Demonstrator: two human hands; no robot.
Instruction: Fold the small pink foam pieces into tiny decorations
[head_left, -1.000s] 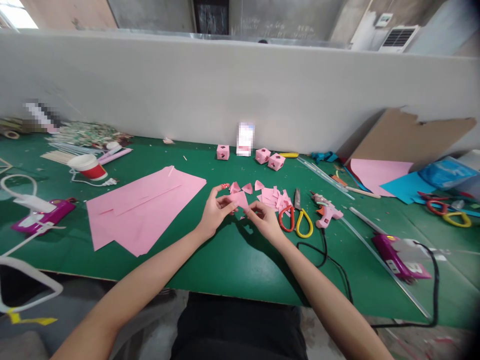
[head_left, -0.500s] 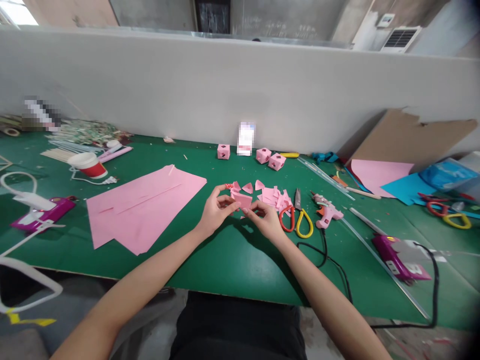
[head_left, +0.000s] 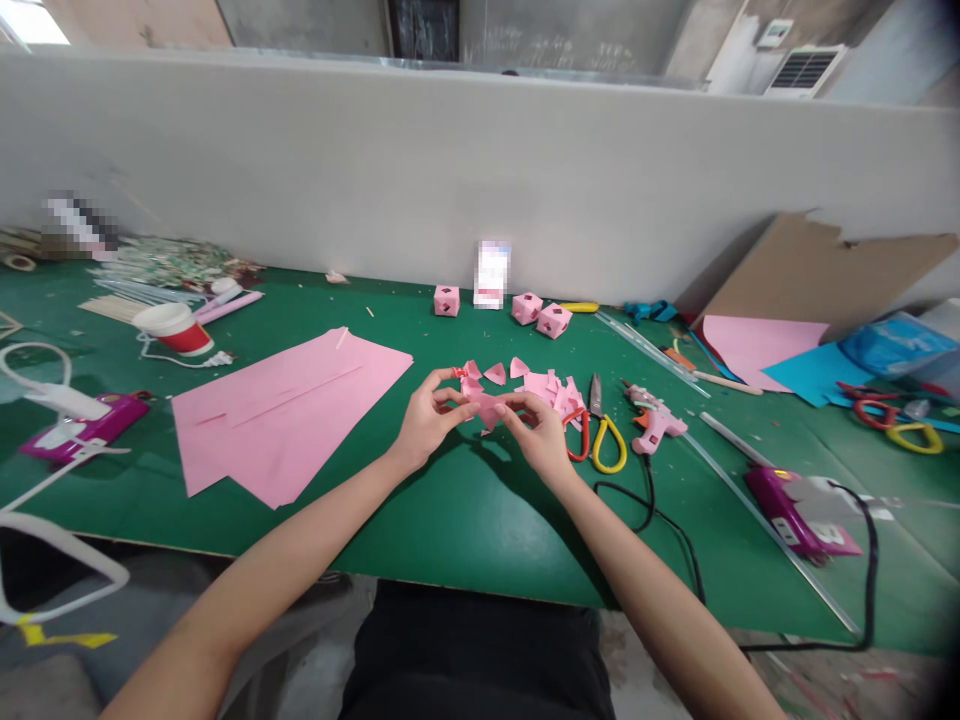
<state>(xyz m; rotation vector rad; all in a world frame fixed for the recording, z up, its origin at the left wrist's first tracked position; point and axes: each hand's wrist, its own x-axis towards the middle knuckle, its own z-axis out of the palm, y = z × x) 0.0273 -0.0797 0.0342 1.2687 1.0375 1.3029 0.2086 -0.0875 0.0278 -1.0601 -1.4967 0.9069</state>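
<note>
our left hand point(head_left: 429, 418) pinches one end of a small pink paper piece point(head_left: 487, 408) between thumb and fingers, and our right hand point(head_left: 534, 432) grips its other end, so the piece sits between our two hands, above the green table point(head_left: 465, 520). just beyond our fingertips lie small folded pink pieces point(head_left: 495, 374). right beside our right hand are the scissors point(head_left: 600, 425), with pink scraps point(head_left: 551, 388) just past it and the pink glue gun point(head_left: 656, 422) farther to its right. large pink sheets point(head_left: 289, 420) lie left of our left hand.
</note>
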